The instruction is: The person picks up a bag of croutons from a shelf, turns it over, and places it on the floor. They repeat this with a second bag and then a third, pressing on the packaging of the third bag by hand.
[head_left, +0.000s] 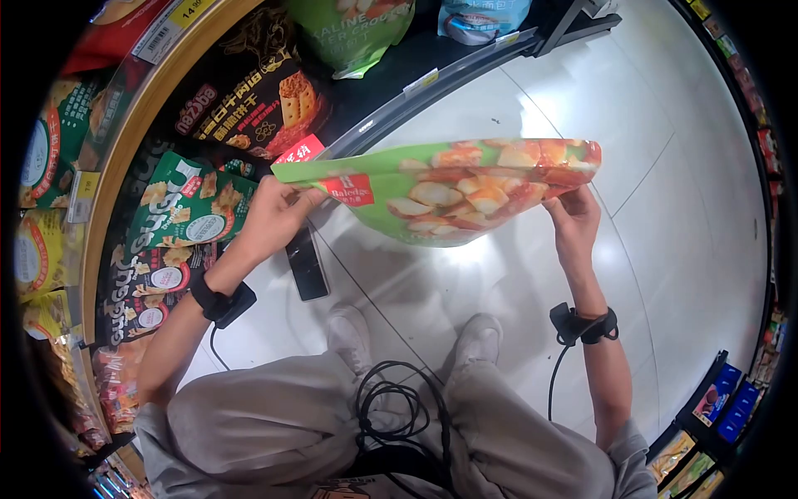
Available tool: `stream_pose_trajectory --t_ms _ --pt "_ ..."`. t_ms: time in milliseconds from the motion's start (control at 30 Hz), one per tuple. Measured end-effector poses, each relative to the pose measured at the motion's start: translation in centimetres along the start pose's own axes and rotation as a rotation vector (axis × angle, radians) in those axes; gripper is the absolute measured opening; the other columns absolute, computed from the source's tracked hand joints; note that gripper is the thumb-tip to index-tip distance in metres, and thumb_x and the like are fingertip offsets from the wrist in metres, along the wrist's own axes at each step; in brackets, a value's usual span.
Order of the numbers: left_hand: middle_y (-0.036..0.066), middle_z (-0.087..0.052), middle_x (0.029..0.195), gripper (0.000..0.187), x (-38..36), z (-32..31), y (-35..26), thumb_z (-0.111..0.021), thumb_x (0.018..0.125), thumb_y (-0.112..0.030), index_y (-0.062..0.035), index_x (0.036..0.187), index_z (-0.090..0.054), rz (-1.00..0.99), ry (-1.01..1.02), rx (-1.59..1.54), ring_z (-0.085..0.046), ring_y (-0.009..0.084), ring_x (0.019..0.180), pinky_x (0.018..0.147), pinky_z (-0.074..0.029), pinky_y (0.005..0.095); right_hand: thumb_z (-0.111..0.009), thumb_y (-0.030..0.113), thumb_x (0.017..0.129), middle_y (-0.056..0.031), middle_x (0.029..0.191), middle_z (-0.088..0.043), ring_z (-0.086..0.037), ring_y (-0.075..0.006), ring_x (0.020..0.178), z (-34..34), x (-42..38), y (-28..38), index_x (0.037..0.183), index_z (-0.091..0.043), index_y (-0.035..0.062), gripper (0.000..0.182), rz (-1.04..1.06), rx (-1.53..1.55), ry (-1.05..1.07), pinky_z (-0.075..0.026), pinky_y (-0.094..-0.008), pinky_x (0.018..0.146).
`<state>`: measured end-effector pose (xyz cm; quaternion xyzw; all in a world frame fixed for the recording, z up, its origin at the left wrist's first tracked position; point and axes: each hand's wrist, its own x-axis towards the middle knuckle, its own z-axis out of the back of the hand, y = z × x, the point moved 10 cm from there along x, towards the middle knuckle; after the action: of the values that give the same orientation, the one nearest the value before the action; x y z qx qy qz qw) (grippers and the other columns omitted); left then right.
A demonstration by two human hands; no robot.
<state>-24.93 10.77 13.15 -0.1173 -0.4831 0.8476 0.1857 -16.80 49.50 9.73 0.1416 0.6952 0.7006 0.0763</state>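
Note:
A large green snack bag (453, 191), printed with pale and reddish snack pieces and a red "Baledge" label, is stretched sideways between my two hands above the floor. My left hand (283, 212) pinches its left end near the label. The lower right corner is gripped by my right hand (575, 212), thumb in front. Just left of my left hand, a dark green snack bag (195, 202) leans on the low shelf. Beneath that hand a black phone (308, 264) lies on the floor.
Shelves of bagged snacks curve along the left, with a black cracker bag (262, 100) and an upright green bag (353, 33) at the back. A metal shelf edge (416, 87) crosses above. Black cables (399, 403) coil between my knees. Another shelf (719, 403) stands at right.

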Motion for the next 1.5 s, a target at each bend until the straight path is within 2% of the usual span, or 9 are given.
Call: stream_pose_trajectory --t_ms 133,233,400,500,633,800,900,1133,1500 --pt "0.012 -0.073 0.094 0.026 -0.8 -2.0 -0.9 -0.069 0.087 -0.01 0.0002 0.111 -0.068 -0.046 0.097 -0.046 -0.064 0.0107 0.086 0.079 -0.05 0.0283 -0.071 -0.001 0.084 -0.0072 0.106 -0.069 -0.063 -0.0153 0.099 0.0 -0.5 -1.3 0.106 -0.065 -0.0027 0.023 -0.045 -0.036 0.086 -0.049 -0.0312 0.091" --pt "0.013 -0.073 0.097 0.029 -0.9 -2.7 0.0 -0.073 0.084 -0.012 0.0004 0.11 -0.068 0.082 0.165 0.089 -0.065 0.0124 0.088 0.08 -0.051 0.0303 -0.073 0.0 0.083 -0.0073 0.107 -0.069 -0.063 -0.0157 0.101 0.0 -1.0 -2.5 0.109 -0.065 -0.0031 0.027 -0.1 -0.052 0.161 -0.048 -0.0316 0.093" --pt "0.02 -0.07 0.093 0.026 -0.1 -3.5 -0.4 -0.071 0.084 -0.014 -0.0017 0.107 -0.069 -0.009 0.234 0.259 -0.068 0.0295 0.081 0.073 -0.052 0.0347 -0.075 0.0 0.081 -0.0082 0.107 -0.069 -0.062 -0.0157 0.102 0.0 -2.2 -4.8 0.104 -0.065 -0.0046 0.026 -0.169 -0.132 0.22 -0.049 -0.0326 0.093" --pt "0.018 -0.069 0.102 0.033 0.2 -3.4 1.1 -0.074 0.079 -0.011 -0.005 0.11 -0.068 0.055 0.184 0.348 -0.065 0.0335 0.095 0.08 -0.051 0.0386 -0.074 0.0 0.082 -0.0089 0.105 -0.07 -0.063 -0.0158 0.1 -0.7 -2.3 -4.7 0.104 -0.065 -0.0062 0.025 -0.113 -0.164 0.161 -0.049 -0.0315 0.093" --pt "0.018 -0.069 0.101 0.031 0.7 -3.3 -1.1 -0.072 0.079 -0.005 -0.0018 0.109 -0.066 -0.048 0.133 0.27 -0.065 0.0335 0.096 0.081 -0.051 0.0382 -0.07 -0.002 0.085 -0.0107 0.094 -0.071 -0.065 -0.015 0.092 0.1 -2.0 -4.1 0.103 -0.065 -0.0077 0.02 0.0 -0.419 0.066 -0.053 -0.0299 0.083" --pt "0.02 -0.068 0.102 0.034 0.8 -2.4 -1.9 -0.066 0.073 0.007 0.0005 0.106 -0.065 -0.079 0.05 0.33 -0.064 0.036 0.097 0.082 -0.051 0.04 -0.069 -0.002 0.085 -0.0102 0.089 -0.072 -0.066 -0.0156 0.087 -0.3 -1.9 -3.5 0.102 -0.066 -0.0074 0.018 -0.011 -0.427 0.026 -0.053 -0.0294 0.078" --pt "0.021 -0.067 0.101 0.037 0.8 -2.1 -1.8 -0.065 0.07 0.009 0.0007 0.105 -0.065 0.04 0.031 0.308 -0.063 0.0381 0.098 0.082 -0.051 0.0406 -0.069 -0.002 0.085 -0.0099 0.09 -0.072 -0.067 -0.0164 0.087 -0.2 -1.6 -3.4 0.104 -0.066 -0.0071 0.02 0.011 -0.465 0.037 -0.052 -0.0289 0.077" --pt "0.022 -0.066 0.104 0.039 0.0 -2.7 -3.3 -0.065 0.07 0.009 0.0006 0.108 -0.064 -0.054 0.027 0.44 -0.063 0.0384 0.1 0.083 -0.051 0.0408 -0.069 0.0 0.086 -0.0106 0.091 -0.072 -0.067 -0.0169 0.088 0.3 -1.1 -3.5 0.106 -0.066 -0.006 0.022 -0.029 -0.413 0.042 -0.05 -0.0284 0.079" --pt "0.015 -0.064 0.119 0.045 -0.5 -4.5 -0.2 -0.074 0.078 -0.001 -0.0003 0.12 -0.058 -0.002 0.161 0.171 -0.06 0.0281 0.112 0.091 -0.05 0.0398 -0.069 0.002 0.086 -0.0105 0.093 -0.072 -0.067 -0.018 0.089 -0.4 -2.3 -3.9 0.105 -0.066 -0.0064 0.02 0.032 -0.415 0.063 -0.051 -0.0307 0.081"
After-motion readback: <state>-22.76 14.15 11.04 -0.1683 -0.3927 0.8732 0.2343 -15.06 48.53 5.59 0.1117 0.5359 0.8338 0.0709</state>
